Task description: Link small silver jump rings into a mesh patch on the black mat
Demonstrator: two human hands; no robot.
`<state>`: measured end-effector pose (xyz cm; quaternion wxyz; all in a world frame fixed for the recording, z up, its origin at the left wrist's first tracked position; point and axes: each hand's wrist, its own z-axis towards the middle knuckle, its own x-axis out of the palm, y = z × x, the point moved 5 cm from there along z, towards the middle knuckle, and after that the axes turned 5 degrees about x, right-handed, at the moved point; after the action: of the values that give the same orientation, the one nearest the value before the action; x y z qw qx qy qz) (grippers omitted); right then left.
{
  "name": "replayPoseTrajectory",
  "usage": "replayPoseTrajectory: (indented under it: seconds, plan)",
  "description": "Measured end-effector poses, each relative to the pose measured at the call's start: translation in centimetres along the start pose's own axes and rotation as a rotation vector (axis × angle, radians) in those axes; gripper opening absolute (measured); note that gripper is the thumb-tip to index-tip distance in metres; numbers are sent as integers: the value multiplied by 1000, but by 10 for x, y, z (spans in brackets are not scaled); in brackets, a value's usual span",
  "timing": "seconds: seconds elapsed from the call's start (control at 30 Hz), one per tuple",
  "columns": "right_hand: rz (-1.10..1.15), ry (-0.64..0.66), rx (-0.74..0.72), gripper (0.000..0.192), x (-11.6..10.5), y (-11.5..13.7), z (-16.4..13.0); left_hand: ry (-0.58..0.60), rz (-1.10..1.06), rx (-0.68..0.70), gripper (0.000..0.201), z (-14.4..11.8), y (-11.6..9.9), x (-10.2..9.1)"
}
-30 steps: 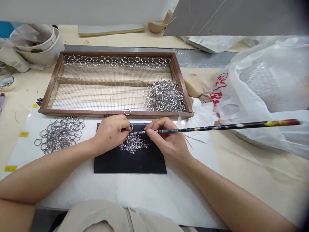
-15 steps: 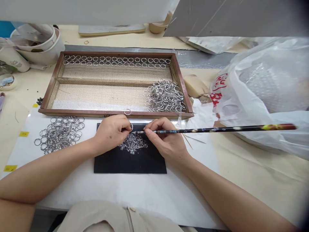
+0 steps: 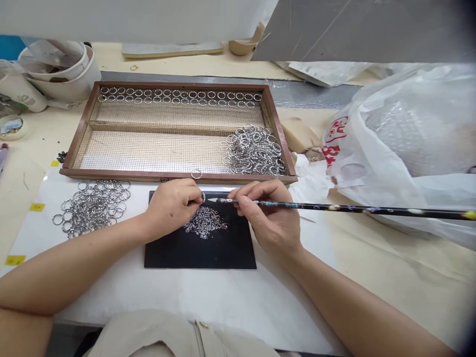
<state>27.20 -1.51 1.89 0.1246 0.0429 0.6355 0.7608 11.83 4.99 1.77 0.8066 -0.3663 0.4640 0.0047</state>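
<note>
Nearest the person, the black mat (image 3: 201, 250) is lying on the white sheet (image 3: 208, 292), and a small heap of tiny silver pieces (image 3: 206, 221) is sitting toward the mat's far edge. The left hand (image 3: 171, 204) is resting at the mat's far left corner, its fingertips pinching a small metal ring (image 3: 203, 197) just above the heap. The right hand (image 3: 273, 215) is gripping a long patterned stick (image 3: 334, 208) like a pen, close to its pale tip, which is pointing at the pinched ring; the rest of the stick is trailing off to the right.

The ring is looking light, stiff and smooth, likely to slip, so a pinch on its rim is suiting it. The tiny pieces are probably too small for fingers and easily scattered.

Left of the mat, a pile of loose rings (image 3: 91, 204) is spreading on the sheet. Beyond, the wooden mesh tray (image 3: 174, 174) is holding a ring heap (image 3: 254, 150) at its near right corner and a neat row of rings (image 3: 178, 97) along its far edge.
</note>
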Motion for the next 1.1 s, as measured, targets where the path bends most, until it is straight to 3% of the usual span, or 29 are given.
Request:
replayPoseTrajectory:
  seconds: [0.3, 1.1]
  plan:
    - [-57, 0, -48, 14, 2, 1, 1, -7, 141, 90, 17, -2, -2, 2]
    - [-75, 16, -76, 14, 3, -1, 0, -32, 163, 115, 17, -2, -2, 2]
